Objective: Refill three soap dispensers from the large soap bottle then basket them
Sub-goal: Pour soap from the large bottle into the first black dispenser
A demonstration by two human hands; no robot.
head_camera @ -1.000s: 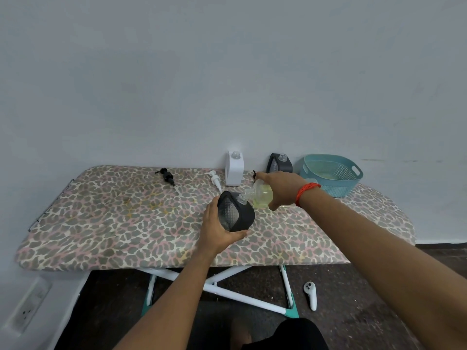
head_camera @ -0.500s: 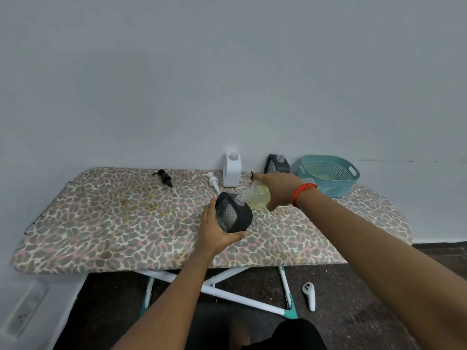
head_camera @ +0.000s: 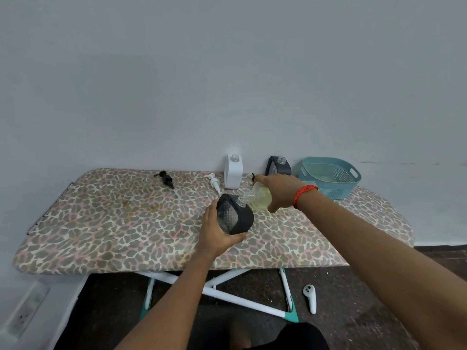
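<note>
Head view. The ironing board (head_camera: 113, 218) carries all the task items.

The left hand (head_camera: 217, 233) grips a black dispenser (head_camera: 236, 218), fingers curled round its lower side, and holds it tilted with its open neck up and to the right. The right hand (head_camera: 280, 192) grips the soap bottle (head_camera: 260, 198), which lies tipped over with its mouth at the dispenser's neck. Yellowish liquid shows inside the bottle. A red wristband (head_camera: 304, 195) sits on the right wrist.

At the back edge stand a white dispenser (head_camera: 233, 171) and a second black dispenser (head_camera: 279, 166), both upright and without pumps. The teal basket (head_camera: 336, 190) stands just right of them. A white pump (head_camera: 214, 181) and a black pump (head_camera: 165, 178) lie loose to the left.

A white controller (head_camera: 310, 298) lies on the floor.
</note>
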